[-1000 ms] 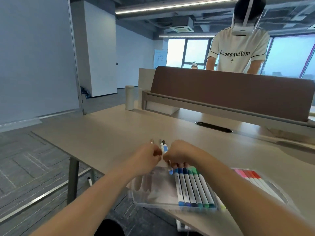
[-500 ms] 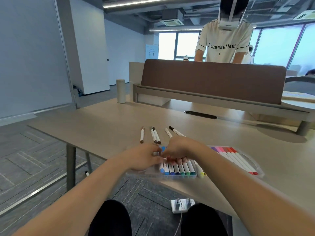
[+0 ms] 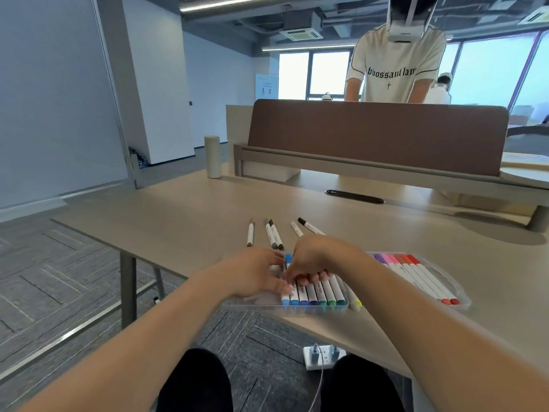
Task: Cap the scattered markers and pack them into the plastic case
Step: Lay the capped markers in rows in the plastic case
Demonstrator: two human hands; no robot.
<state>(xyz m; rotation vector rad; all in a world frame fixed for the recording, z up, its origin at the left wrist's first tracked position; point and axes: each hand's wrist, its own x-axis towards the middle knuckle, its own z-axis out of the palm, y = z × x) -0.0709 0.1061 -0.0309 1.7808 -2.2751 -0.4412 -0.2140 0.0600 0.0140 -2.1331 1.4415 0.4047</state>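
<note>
Placement has advanced: the light-blue marker [image 3: 287, 261], held clear above the plastic case [image 3: 261, 301] a second ago, now lies at the left end of the blue-green row [image 3: 319, 294] inside it. The left hand [image 3: 255, 276] pinches it, thumb at its near end. The right hand [image 3: 315, 258] curls over the row, grip indeterminate. Five loose markers [image 3: 275, 236] remain on the table [image 3: 178, 221] beyond, so packing is judged incomplete.

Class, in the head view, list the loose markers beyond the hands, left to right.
Brown-tipped white marker → two grey-capped white markers side by side → pale-tipped white marker → black-tipped white marker.
</note>
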